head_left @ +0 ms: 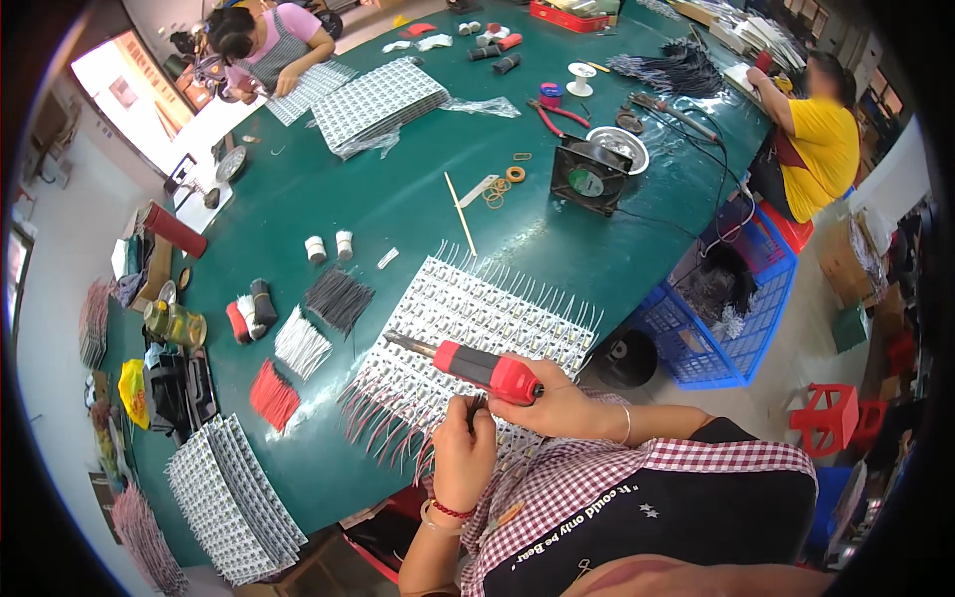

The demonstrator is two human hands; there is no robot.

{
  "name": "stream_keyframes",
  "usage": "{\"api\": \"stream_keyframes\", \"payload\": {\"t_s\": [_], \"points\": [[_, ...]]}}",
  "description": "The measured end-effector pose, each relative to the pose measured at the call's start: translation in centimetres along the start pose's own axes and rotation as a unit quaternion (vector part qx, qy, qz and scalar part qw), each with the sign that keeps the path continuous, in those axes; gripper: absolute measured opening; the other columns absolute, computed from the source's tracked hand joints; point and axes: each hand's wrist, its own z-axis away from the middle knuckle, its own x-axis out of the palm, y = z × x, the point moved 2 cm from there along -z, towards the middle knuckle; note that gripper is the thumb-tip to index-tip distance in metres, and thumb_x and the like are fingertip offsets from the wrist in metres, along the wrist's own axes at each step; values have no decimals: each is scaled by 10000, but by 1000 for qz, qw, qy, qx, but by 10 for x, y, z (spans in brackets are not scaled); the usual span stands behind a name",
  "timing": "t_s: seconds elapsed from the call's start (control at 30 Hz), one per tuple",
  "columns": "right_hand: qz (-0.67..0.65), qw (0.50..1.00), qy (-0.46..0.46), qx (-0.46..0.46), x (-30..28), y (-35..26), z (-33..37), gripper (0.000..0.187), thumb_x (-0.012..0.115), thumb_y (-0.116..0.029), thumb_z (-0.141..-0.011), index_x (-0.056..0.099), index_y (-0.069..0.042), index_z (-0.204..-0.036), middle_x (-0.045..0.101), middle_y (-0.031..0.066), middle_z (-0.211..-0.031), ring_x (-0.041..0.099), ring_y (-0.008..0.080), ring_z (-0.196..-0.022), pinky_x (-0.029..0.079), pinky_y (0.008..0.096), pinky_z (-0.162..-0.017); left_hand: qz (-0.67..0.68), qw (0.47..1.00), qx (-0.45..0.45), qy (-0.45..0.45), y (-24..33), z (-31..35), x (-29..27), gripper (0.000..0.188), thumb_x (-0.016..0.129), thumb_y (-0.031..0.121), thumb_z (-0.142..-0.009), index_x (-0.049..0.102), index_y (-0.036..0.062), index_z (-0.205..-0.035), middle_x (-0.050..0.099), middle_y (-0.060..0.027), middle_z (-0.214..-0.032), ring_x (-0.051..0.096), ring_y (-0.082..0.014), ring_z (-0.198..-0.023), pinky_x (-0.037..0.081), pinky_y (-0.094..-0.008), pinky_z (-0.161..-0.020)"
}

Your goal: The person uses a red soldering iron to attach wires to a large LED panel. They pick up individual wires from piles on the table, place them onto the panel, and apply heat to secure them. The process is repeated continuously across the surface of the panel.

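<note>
Two cares over the white board sheet (428, 298) on the green table (398, 204) — my right hand (545, 401), gripping the red-black tool (482, 368), should steady its tip (406, 343), and my left hand (464, 453), pinched on what I cannot tell, should keep clear.

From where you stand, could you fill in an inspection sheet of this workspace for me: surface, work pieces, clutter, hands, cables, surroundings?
Surface: green table, glossy.
Work pieces: white circuit-board panel, thin wires along its edges; red-and-black tool above it.
Clutter: red wires, white wires, black wires, rubber bands, square fan.
Hands: right hand grips the tool; left hand is curled closed near the panel's near edge, contents unclear.
Cables: dark cable runs from the fan toward the table's right edge.
Surroundings: blue crate, red stool, co-worker in yellow, co-worker in pink.
</note>
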Motion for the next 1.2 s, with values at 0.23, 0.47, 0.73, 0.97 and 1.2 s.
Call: {"api": "stream_keyframes", "payload": {"t_s": [0.23,0.47,0.73,0.97,1.2], "points": [[-64,996,12,53,3,0,-1,238,691,-92,-792,594,-33,-1001,620,42,-779,564,103,-707,478,286,-671,-16,999,26,18,-7,2,0,74,564,33,-863,526,-28,-846,564,-214,-623,574,-324,-527,418,-397,-499],[-22,999,21,31,4,4,-1,248,697,-99,-792,593,-17,-1001,607,30,-750,538,97,-671,466,279,-651,26,999,28,34,-5,4,-2,94,565,30,-869,546,-33,-935,621,-217,-748,601,-344,-600,464,-380,-553],[-106,988,-24,112,-5,-4,-2,234,701,-136,-817,613,-29,-1006,630,-1,-786,580,78,-690,477,265,-612,-56,995,65,40,-5,8,-4,86,581,39,-884,555,-20,-942,601,-214,-813,605,-394,-745,474,-425,-636],[-145,983,-43,108,-10,1,-6,253,721,-186,-821,628,-5,-972,650,36,-775,627,109,-733,507,268,-656,-43,994,94,25,2,4,-7,91,574,21,-887,554,-28,-961,606,-223,-776,606,-402,-702,469,-427,-600],[-121,984,-31,129,-14,-11,-8,263,689,-186,-859,593,-3,-1021,647,36,-786,621,108,-720,502,265,-651,-61,993,100,18,3,-1,-6,85,564,13,-889,550,-22,-965,606,-234,-780,604,-416,-704,473,-440,-605]]}}
